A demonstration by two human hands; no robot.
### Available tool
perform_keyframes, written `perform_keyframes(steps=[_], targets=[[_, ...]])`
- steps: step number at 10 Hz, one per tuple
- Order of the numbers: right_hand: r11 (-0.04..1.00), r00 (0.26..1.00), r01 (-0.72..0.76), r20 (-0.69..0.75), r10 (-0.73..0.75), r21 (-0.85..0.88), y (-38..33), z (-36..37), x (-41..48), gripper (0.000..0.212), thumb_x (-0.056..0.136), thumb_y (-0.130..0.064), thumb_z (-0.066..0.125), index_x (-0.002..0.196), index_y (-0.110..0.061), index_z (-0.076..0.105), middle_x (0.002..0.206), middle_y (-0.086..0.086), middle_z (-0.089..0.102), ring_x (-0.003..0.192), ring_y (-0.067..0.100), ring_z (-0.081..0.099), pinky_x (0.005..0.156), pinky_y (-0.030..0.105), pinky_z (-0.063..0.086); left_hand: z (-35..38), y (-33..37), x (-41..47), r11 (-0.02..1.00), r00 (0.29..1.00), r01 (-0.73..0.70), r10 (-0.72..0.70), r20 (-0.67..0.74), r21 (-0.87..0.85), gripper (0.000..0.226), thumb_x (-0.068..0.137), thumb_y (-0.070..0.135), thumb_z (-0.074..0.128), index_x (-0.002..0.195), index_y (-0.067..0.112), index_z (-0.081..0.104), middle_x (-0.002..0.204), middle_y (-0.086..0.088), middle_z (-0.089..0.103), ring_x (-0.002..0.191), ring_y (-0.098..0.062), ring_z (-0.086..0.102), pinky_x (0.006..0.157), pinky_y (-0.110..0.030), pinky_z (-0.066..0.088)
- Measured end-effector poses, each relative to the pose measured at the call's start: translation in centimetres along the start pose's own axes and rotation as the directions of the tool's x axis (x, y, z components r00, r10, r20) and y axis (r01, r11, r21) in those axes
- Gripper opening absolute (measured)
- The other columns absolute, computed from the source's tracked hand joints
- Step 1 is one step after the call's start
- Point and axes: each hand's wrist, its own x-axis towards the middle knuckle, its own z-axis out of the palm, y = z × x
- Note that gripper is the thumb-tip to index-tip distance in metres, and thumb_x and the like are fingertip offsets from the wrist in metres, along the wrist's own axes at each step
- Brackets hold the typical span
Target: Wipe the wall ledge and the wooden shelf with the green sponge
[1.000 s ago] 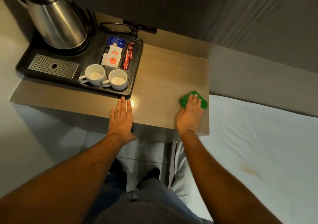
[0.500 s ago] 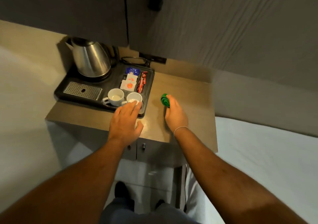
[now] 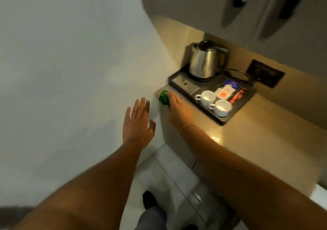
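Note:
My right hand presses the green sponge onto the wooden shelf at its front left corner, just in front of the black tray. Only the sponge's left end shows past my fingers. My left hand hovers off the shelf's left edge, fingers spread, palm down, holding nothing, close to the pale wall. The picture is motion-blurred.
A black tray on the shelf carries a steel kettle, two white cups and sachets. A dark socket plate sits on the back panel. Grey cabinet doors hang above. White floor tiles lie below.
My right hand slid the sponge from the shelf's right side across to its front left corner. My left hand left the shelf and now hovers beyond the left edge. The view swung left.

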Motion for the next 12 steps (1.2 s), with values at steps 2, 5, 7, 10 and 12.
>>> perform_keyframes(steps=[2,5,7,10,12], targets=[[0.961,0.936,0.227,0.237,-0.26,0.158,-13.0,10.2,-4.5,0.049,0.107,-0.014,0.056,0.154,-0.017,0.048,0.156,0.009,0.057,0.131,0.037,0.064,0.1,0.052,0.057,-0.8,-11.7,-13.7,0.913,0.913,0.409,-0.408,0.017,-0.012,0.078,0.104,0.043,0.026,0.172,0.02,-0.005,0.182,-0.001,-0.009,0.167,-0.019,-0.012,0.136,-0.047,-0.003],[0.849,0.542,0.477,0.684,-0.489,0.229,-30.9,25.0,-17.7,0.042,0.11,-0.019,0.048,0.152,-0.018,0.048,0.145,0.012,0.062,0.119,0.036,0.068,0.098,0.048,0.057,0.5,-25.4,-40.0,0.569,0.564,0.823,-0.819,0.102,0.015,0.089,0.098,0.034,0.04,0.171,0.018,-0.008,0.181,-0.004,-0.018,0.165,-0.021,-0.02,0.136,-0.049,-0.006],[0.809,0.257,0.511,0.847,-0.465,0.289,-42.6,33.4,-27.1,0.035,0.111,-0.026,0.046,0.145,-0.021,0.051,0.132,0.014,0.069,0.112,0.035,0.07,0.1,0.048,0.057,0.8,-33.1,-52.0,0.394,0.387,0.917,-0.917,0.097,0.06,0.087,0.106,0.037,0.041,0.169,0.016,-0.014,0.18,-0.006,-0.02,0.165,-0.024,-0.019,0.136,-0.052,-0.001],[0.835,0.277,0.439,0.834,-0.477,0.332,-51.8,44.4,-31.8,0.059,0.111,-0.02,0.055,0.166,-0.026,0.034,0.17,0.006,0.041,0.152,0.033,0.047,0.125,0.046,0.04,4.1,-38.0,-57.0,0.482,0.48,0.876,-0.87,0.111,-0.014,0.08,0.099,0.035,0.028,0.172,0.018,0.0,0.181,-0.003,-0.007,0.167,-0.021,-0.012,0.137,-0.05,-0.001],[0.75,0.173,0.592,0.863,-0.475,0.295,-48.0,45.8,-34.6,0.082,0.105,-0.017,0.062,0.172,-0.025,0.015,0.181,0.001,0.011,0.166,0.03,0.014,0.136,0.045,0.012,5.9,-38.1,-57.1,0.505,0.518,0.854,-0.846,0.125,-0.121,0.078,0.099,0.038,0.024,0.172,0.019,0.003,0.181,-0.002,-0.004,0.167,-0.019,-0.009,0.137,-0.049,0.001]])
